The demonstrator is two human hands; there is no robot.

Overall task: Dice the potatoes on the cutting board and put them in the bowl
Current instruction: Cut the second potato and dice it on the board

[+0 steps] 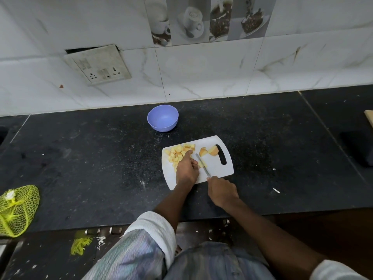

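Right hand [222, 190] grips knife [202, 165]; left hand [186, 170] pins potato [202, 163] on board [226, 168] (bowl [162, 120] empty). Risk: curled left fingers beside the blade may be nicked.

I look down on a black speckled stone counter [80, 158] against a white marble-patterned tiled wall [201, 73]. A loosened socket plate [97, 64] tilts out at left; decorative coffee-cup tiles [201, 19] sit above. Yellow mesh netting [17, 209] lies at the counter's left edge.
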